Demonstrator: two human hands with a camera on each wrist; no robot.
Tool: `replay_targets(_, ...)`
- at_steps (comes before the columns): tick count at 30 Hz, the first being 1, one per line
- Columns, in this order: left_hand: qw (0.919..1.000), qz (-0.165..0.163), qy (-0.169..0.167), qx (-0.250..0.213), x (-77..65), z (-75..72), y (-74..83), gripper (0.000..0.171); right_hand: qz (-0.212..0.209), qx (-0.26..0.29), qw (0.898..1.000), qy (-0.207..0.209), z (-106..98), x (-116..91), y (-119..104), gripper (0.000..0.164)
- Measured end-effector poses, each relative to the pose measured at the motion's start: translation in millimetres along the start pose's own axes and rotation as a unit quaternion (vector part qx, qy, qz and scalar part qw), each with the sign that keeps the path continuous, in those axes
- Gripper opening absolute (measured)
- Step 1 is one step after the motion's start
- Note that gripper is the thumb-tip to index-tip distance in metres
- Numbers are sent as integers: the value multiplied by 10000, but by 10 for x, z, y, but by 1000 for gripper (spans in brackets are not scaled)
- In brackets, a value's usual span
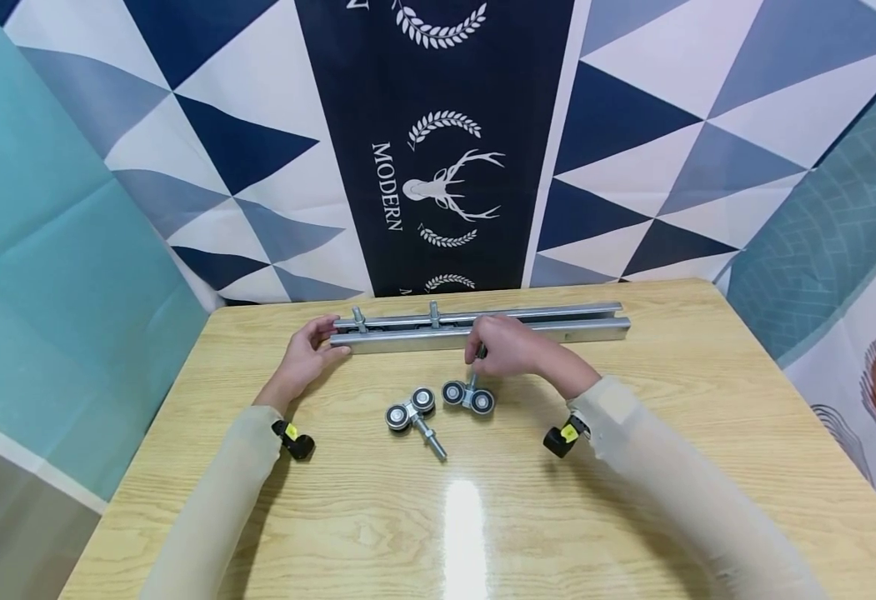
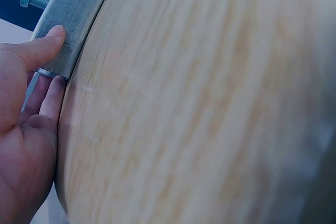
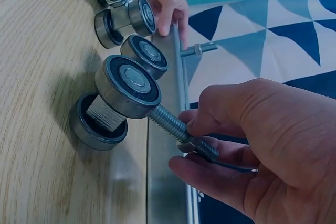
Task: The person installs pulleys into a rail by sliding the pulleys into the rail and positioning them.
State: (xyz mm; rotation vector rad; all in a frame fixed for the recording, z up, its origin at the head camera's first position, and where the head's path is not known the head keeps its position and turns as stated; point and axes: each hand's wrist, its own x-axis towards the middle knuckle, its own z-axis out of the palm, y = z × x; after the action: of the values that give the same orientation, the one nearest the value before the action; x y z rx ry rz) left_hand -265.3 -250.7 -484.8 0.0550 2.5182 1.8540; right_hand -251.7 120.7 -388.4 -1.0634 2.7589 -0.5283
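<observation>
A steel channel track [image 1: 588,332] lies across the far part of the table, its slot facing up. My left hand [image 1: 304,360] holds its left end, the thumb [image 2: 47,43] on the front wall and fingers at the end. Two threaded bolts with nuts, a left one [image 1: 360,319] and a right one [image 1: 434,314], stand up out of the slot. In front of the track, my right hand [image 3: 273,135] pinches the threaded bolt of a roller trolley [image 3: 131,85] near its nut. That trolley's wheels point toward me. A second roller trolley [image 1: 410,410] lies beside it on the table.
The wooden table [image 1: 332,517] reaches toward me, with a bright glare patch in front of the trolleys. Behind the track hangs a patterned cloth [image 1: 257,167] with triangles and a deer print. Teal cloth [image 1: 55,233] hangs on the left.
</observation>
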Motion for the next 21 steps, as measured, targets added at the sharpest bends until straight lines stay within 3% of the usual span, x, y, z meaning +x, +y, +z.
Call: replay_targets(21, 10000, -28, -3, 8, -14, 3, 17, 68, -137, -456, 9987, -168, -122, -111, -175, 10)
